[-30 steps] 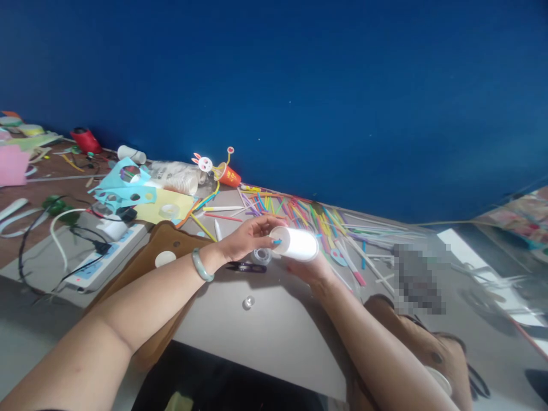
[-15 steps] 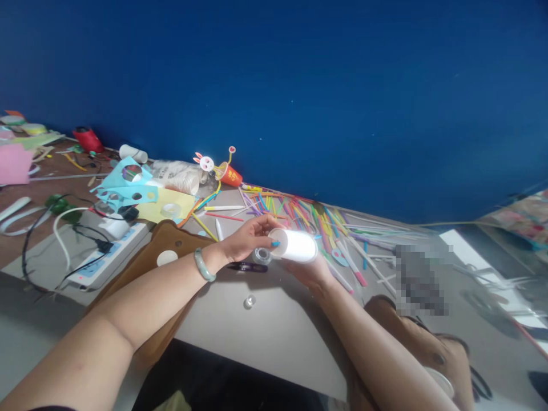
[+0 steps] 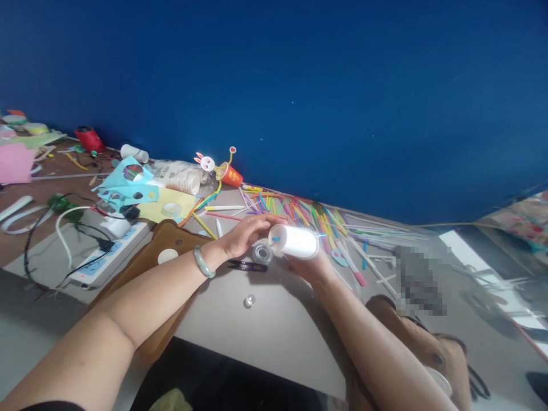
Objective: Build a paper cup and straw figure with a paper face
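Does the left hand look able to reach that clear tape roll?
Probably yes: the left hand looks close to the clear tape roll, and nothing visible lies on top of it.

Power strip (image 3: 110, 256) near blue wall (image 3: 274, 85)

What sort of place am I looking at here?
Likely a craft workspace: thin multicoloured sticks lie scattered in a heap, a light-blue sheet has round holes in it, and a white rabbit-face cutout is by a red cup with yellow markings.
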Demonstrator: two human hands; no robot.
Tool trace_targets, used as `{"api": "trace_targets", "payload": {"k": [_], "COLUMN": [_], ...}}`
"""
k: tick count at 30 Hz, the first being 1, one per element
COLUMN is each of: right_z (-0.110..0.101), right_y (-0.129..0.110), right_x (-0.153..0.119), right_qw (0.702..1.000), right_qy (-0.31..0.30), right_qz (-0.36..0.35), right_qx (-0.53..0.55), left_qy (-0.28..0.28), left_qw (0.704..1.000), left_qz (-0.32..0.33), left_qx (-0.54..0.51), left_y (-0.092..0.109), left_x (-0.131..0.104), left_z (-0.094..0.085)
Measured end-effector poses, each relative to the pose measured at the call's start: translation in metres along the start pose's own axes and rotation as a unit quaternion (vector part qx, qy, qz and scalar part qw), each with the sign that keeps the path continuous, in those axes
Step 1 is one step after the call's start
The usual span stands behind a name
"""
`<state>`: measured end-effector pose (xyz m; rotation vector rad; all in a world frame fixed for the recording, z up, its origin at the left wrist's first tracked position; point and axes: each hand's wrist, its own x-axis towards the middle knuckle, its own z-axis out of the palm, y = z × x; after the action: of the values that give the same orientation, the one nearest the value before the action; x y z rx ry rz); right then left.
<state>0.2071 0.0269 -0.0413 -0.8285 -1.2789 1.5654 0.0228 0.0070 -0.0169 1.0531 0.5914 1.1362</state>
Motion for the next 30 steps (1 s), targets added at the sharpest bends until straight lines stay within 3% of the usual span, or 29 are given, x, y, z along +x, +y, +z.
{"api": "trace_targets", "payload": {"k": [4,8,10,12,15,17,22,30], "right_z": [-0.004,-0.004,-0.004,-0.004,-0.003,-0.002,0.003,0.007], "right_y": [-0.007,-0.015,-0.015,-0.013,-0.009,-0.009,-0.012,-0.014], "right_x": [0.0,-0.007,-0.009,-0.01,-0.011,-0.012,-0.014,-0.016], "right_qw": [1.0,0.979,0.948,0.898,0.813,0.79,0.81,0.818], "right_qy": [0.008,0.02,0.026,0.021,0.013,0.009,0.025,0.034], "right_qz": [-0.002,-0.067,-0.129,-0.189,-0.247,-0.263,-0.283,-0.289], "right_qx": [-0.028,-0.193,-0.289,-0.396,-0.527,-0.554,-0.514,-0.496], "left_qy": [0.003,-0.04,-0.069,-0.087,-0.093,-0.091,-0.082,-0.082], "left_qw": [0.989,0.914,0.872,0.849,0.842,0.844,0.86,0.872], "left_qz": [0.058,0.175,0.213,0.221,0.211,0.202,0.185,0.156], "left_qx": [0.135,0.365,0.436,0.472,0.488,0.488,0.468,0.456], "left_y": [-0.001,-0.007,-0.012,-0.017,-0.02,-0.019,-0.015,-0.013], "left_x": [-0.001,-0.001,-0.001,-0.001,-0.003,-0.004,-0.004,-0.003], "left_z": [-0.007,-0.01,-0.01,-0.01,-0.008,-0.007,-0.006,-0.008]}}
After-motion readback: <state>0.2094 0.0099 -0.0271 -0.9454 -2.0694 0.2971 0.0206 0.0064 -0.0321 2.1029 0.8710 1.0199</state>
